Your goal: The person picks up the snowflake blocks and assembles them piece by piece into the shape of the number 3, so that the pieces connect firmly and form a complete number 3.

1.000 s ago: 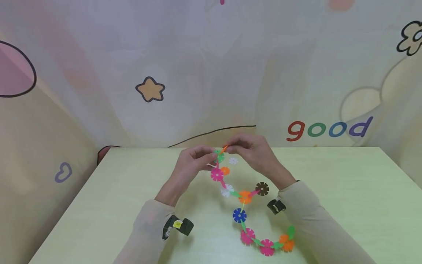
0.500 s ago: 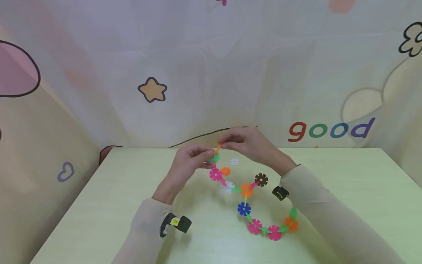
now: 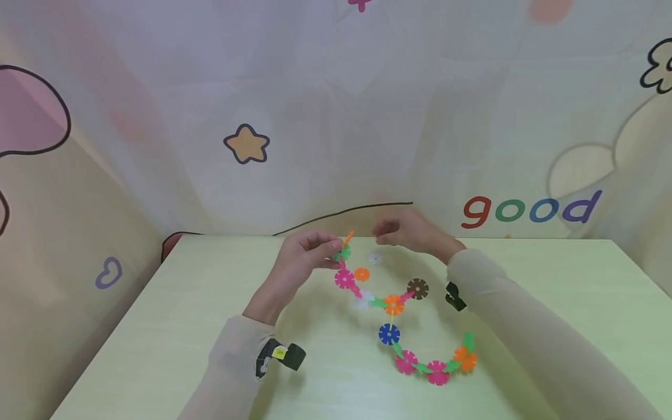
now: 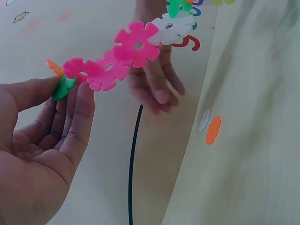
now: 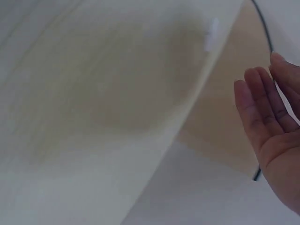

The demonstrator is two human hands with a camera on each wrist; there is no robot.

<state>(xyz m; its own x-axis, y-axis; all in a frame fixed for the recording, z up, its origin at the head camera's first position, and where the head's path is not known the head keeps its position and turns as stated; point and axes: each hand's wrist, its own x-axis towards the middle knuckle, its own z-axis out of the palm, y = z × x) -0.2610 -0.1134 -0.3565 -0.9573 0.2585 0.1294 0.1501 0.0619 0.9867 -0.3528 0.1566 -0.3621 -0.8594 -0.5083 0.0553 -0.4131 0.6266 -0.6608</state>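
Observation:
My left hand (image 3: 301, 259) pinches a green flower-shaped interlocking disc (image 4: 64, 89) between thumb and fingers, near the upper end of a linked chain. An orange disc (image 3: 349, 238), seen edge-on, sticks up from the green one. Below it the chain runs through a pink disc (image 3: 345, 279), a white one and an orange one, where a side branch leads to a brown disc (image 3: 417, 289). Further down come a blue disc (image 3: 389, 334) and several pink, green and orange ones. My right hand (image 3: 409, 233) hovers over the table's far edge, holding nothing, its fingers loosely bent.
Two loose discs, one white (image 3: 375, 258) and one orange (image 3: 361, 274), lie on the pale table (image 3: 184, 350) behind the chain. A printed curtain (image 3: 325, 134) hangs along the table's back edge. Both wrists wear black camera straps.
The right hand has let go of the orange disc and moved off to the right. That disc now stands in the green one. The chain's lower part has swung up and slightly right.

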